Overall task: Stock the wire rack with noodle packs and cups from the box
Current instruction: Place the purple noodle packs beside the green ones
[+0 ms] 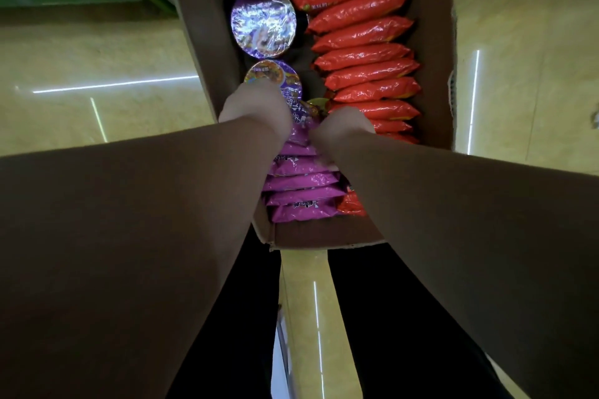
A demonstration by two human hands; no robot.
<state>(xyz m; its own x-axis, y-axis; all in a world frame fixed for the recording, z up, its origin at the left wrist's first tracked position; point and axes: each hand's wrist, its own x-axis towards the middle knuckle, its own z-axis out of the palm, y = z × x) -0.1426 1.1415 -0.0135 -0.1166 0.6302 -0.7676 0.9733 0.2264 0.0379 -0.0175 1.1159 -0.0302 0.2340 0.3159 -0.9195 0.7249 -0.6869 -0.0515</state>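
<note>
Both hands reach into the box (pixel 434 52): left hand (pixel 256 110) and right hand (pixel 345 128) curl onto the purple packs (pixel 301 181), grip unclear.

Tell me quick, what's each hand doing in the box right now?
Left hand: down among the purple noodle packs beside a purple noodle cup; grip cannot be told.
Right hand: on the same packs, fingers hidden; cannot be told.
</note>
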